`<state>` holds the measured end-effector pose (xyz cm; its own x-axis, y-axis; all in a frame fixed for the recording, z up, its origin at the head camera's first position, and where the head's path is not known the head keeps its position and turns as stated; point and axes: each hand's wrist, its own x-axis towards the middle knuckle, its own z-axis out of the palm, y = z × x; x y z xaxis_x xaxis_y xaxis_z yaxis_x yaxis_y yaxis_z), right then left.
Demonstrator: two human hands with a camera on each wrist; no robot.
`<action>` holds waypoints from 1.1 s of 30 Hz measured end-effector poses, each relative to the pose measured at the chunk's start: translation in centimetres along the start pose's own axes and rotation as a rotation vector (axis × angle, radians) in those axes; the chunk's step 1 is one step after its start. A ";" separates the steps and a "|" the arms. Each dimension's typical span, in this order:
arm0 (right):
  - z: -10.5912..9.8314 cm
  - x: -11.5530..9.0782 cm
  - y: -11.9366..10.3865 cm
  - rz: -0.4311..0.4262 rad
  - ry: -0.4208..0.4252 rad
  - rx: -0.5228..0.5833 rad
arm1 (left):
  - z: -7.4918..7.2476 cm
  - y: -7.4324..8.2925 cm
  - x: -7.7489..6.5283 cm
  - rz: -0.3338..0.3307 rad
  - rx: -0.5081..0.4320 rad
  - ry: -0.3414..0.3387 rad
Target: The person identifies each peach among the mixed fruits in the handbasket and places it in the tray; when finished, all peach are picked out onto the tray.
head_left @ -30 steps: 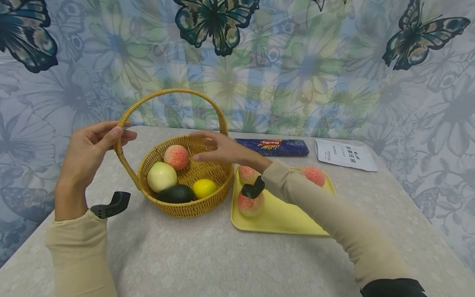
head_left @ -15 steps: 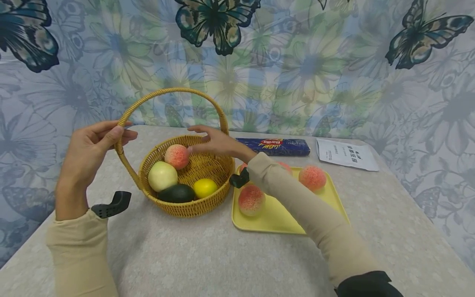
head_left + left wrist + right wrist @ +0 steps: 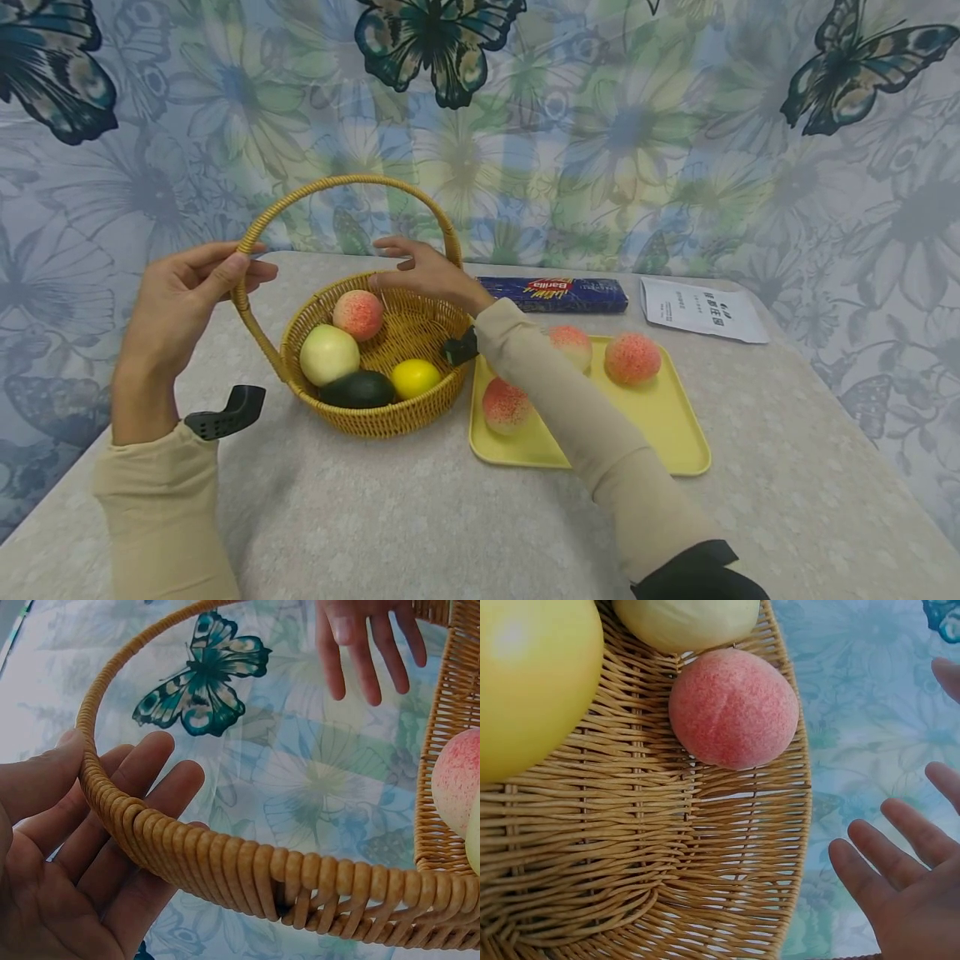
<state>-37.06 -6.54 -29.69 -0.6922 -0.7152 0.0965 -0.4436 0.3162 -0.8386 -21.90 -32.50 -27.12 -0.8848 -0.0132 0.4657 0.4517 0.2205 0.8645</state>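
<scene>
My left hand [image 3: 176, 304] holds the left side of the wicker basket's arched handle [image 3: 258, 229] between thumb and fingers; the left wrist view shows the fingers passing behind the handle [image 3: 187, 847]. Inside the basket [image 3: 360, 425] sit a peach [image 3: 357, 315], a pale round fruit [image 3: 329, 355], a dark green oval fruit [image 3: 357, 390] and a yellow lemon-like fruit [image 3: 415, 379]. Over the basket's back right rim, my right hand [image 3: 427, 271] has its fingers spread and holds nothing. In the right wrist view, this hand [image 3: 907, 885] lies apart from the peach [image 3: 733, 709].
Right of the basket, a yellow tray [image 3: 660, 433] carries several peaches [image 3: 632, 358], partly covered by my right sleeve [image 3: 570, 400]. Behind it lie a blue Barilla pasta pack [image 3: 562, 295] and a white printed pouch [image 3: 701, 310]. A butterfly-patterned cloth [image 3: 622, 167] hangs at the back.
My right hand has moved slightly back and up, away from the peach in the basket, while its forearm swung left, showing more of the tray. The left hand stays on the handle.
</scene>
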 end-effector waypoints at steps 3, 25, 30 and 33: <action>0.3 0.1 0.3 0.007 0.031 0.015 | 0.0 0.1 0.0 -0.005 0.003 0.003; 3.0 1.4 1.2 -0.008 -0.207 -0.219 | -0.1 0.1 0.0 -0.011 -0.021 0.006; 3.5 1.5 1.2 0.003 -0.256 -0.314 | 0.0 0.0 0.0 -0.002 -0.033 0.002; 3.7 1.5 1.0 0.015 -0.261 -0.346 | 0.0 0.0 0.0 -0.001 -0.032 0.000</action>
<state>-36.41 -9.57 -32.36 -0.5524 -0.8287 -0.0900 -0.6303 0.4860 -0.6054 -21.91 -32.54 -27.09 -0.8853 -0.0134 0.4649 0.4543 0.1890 0.8706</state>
